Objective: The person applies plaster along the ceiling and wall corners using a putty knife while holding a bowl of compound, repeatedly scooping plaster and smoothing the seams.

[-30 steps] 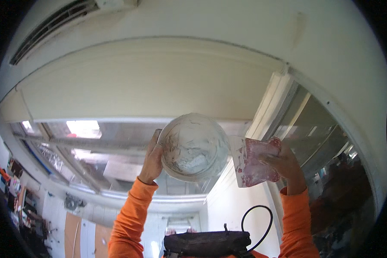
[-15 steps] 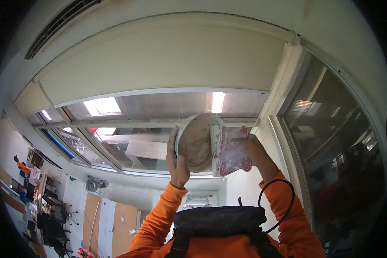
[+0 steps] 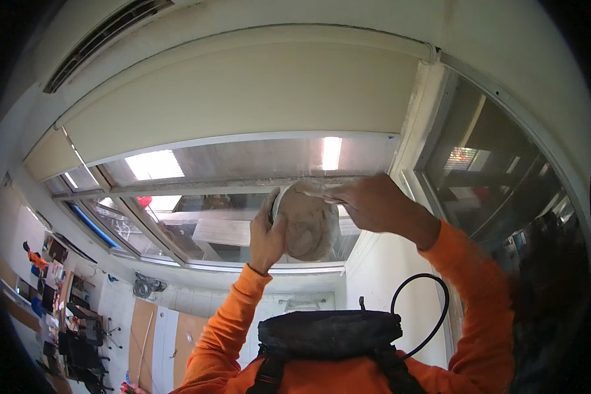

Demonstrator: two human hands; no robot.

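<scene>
My left hand grips the left rim of a round, shallow bowl, thumb toward the inside and fingers around the outside. Greyish-brown paste fills it, and the bowl is tilted so that its contents face me. Over the bowl's upper right edge, my right hand is closed with its fingers pointing left. A thin pale strip at its fingertips looks like the scraper turned edge-on; the rest of that tool is hidden by the hand or too thin to see.
Behind the bowl runs a window with a cream roller blind half lowered. A glass panel stands close on the right. A black bag with a looped cable sits at my chest. Desks and chairs lie lower left.
The wide, red-and-white-smeared scraper has turned from flat to nearly edge-on. My right hand has risen, its elbow swinging outward. My left hand still holds the bowl, now showing more paste.
</scene>
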